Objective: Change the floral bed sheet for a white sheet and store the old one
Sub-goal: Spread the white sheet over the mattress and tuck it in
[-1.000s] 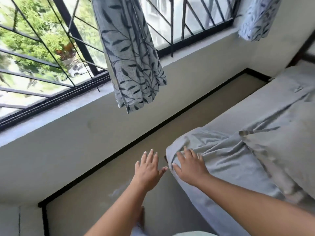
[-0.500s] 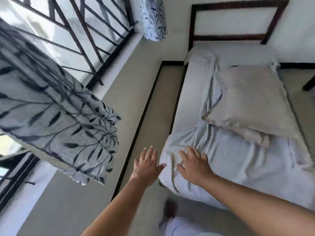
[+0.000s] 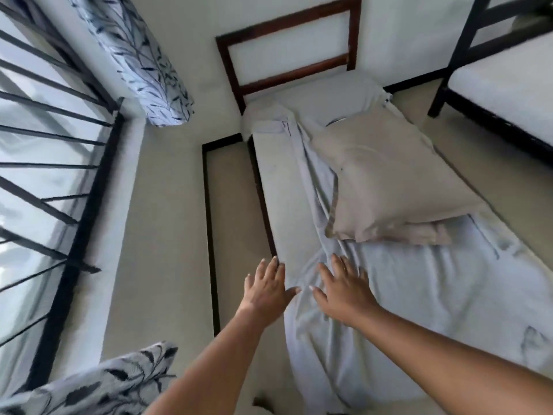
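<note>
Left hand [image 3: 266,290] and right hand [image 3: 344,292], flat and holding nothing, meet the sheet [image 3: 425,295], whose wrinkles the pillow [image 3: 389,187] could pin.

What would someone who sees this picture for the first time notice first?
First, the two hands at the bottom middle: the left hand is spread at the left edge of the bed, and the right hand lies flat on the rumpled white sheet. Next, the beige pillow lies aslant in the middle of the bed, below the dark wooden headboard. On the left, a leaf-patterned curtain hangs by the barred window.
</note>
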Demonstrator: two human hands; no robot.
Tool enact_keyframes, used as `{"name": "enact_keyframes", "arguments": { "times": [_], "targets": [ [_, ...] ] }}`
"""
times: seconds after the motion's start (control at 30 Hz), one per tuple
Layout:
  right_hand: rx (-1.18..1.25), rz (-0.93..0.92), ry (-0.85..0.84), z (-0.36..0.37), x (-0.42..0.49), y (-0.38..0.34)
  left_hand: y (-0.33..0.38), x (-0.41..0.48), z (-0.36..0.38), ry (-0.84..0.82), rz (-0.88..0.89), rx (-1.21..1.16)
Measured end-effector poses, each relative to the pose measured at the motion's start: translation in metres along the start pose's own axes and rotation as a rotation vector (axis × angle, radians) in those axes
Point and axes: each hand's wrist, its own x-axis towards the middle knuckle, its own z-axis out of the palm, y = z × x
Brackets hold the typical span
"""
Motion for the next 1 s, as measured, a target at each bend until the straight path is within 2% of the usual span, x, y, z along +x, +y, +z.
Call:
{"name": "enact_keyframes", "arguments": {
  "times": [0.23,0.43,0.6,1.0],
  "targets": [
    [0.040,0.238,0.039,-0.010,0.088,-0.025,-0.047,0.131,-0.032,-0.033,0.178,0.022],
    [0.032,0.431,-0.026,-0.038,0.190,-0.080,-0.128,0.244,-0.074,-0.141,0.294,0.075],
    [0.032,0.442,-0.047,-0.077,0.294,-0.132,-0.200,0.321,-0.120,-0.113,0.289,0.027],
    [0.109,0.453,0.003,-0.132,0.458,-0.184,-0.293,0.428,-0.237,0.004,0.255,-0.002]
  ]
}}
